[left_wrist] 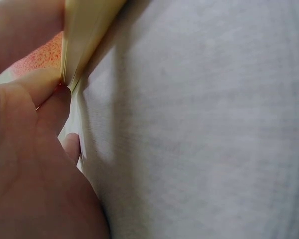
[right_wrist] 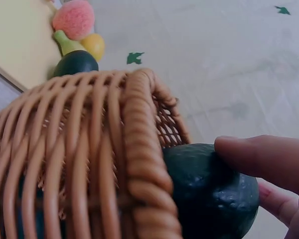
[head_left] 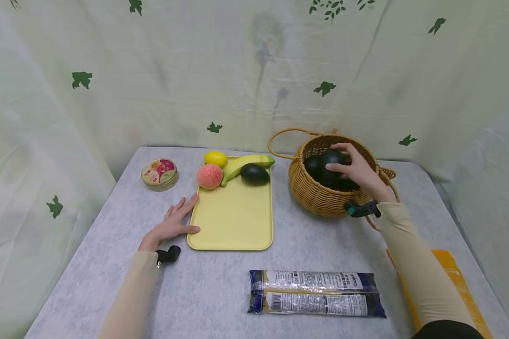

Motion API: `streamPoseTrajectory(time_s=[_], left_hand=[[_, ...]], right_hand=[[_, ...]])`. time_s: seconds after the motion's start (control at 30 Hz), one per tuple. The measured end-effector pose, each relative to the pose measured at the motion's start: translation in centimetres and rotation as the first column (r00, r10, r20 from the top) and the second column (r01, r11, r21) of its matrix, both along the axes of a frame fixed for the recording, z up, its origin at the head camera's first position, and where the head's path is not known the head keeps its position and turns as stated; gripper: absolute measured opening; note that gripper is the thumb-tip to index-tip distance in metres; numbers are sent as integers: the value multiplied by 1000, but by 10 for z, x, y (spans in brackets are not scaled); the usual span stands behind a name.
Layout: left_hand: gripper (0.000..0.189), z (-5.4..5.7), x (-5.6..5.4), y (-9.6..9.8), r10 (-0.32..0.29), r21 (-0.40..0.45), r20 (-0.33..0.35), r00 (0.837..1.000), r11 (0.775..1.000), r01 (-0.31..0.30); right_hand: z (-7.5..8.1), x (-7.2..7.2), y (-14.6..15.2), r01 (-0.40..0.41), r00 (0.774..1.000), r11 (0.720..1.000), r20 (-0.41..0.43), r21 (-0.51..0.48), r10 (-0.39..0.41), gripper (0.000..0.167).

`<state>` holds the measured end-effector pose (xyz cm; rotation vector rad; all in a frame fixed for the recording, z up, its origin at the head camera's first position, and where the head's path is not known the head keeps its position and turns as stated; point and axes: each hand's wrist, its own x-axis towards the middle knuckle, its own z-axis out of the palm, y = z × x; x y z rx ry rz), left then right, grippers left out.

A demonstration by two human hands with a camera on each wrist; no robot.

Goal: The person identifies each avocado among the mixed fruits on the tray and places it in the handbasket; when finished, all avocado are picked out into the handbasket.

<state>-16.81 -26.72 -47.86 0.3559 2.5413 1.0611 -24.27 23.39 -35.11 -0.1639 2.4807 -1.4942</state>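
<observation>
My right hand reaches into the mouth of a wicker basket and grips a dark green avocado between thumb and fingers. More dark avocados lie under and beside it in the basket. At the left edge of a yellow tray, my left hand rests with fingers extended, fingertips and thumb at the rim. Along the tray's far end sit a pink peach-like fruit, a lemon, a banana and another avocado.
A round tin with a fruit picture stands at the back left of the table. In front lies a long printed packet. An orange-yellow flat item is partly hidden beneath my right forearm. A leaf-patterned curtain hangs behind.
</observation>
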Motion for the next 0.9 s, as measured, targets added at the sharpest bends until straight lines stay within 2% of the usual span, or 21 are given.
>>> streamPoseTrajectory(time_s=[0.33, 0.57, 0.8, 0.9], left_hand=[[97, 0, 0, -1, 1, -6, 2, 1000, 1000, -1], [97, 1, 1, 0, 5, -1, -2, 1000, 1000, -5], [96, 2, 1, 0, 0, -4, -9, 1000, 1000, 0], [96, 1, 1, 0, -1, -1, -11, 1000, 1000, 1]], right_hand=[[-7, -6, -18, -53, 999, 998, -9, 40, 53, 62], [-8, -10, -27, -59, 998, 998, 8, 17, 59, 58], [-11, -11, -30, -140, 990, 990, 34, -3, 140, 50], [-11, -9, -29, -143, 989, 989, 30, -27, 143, 47]])
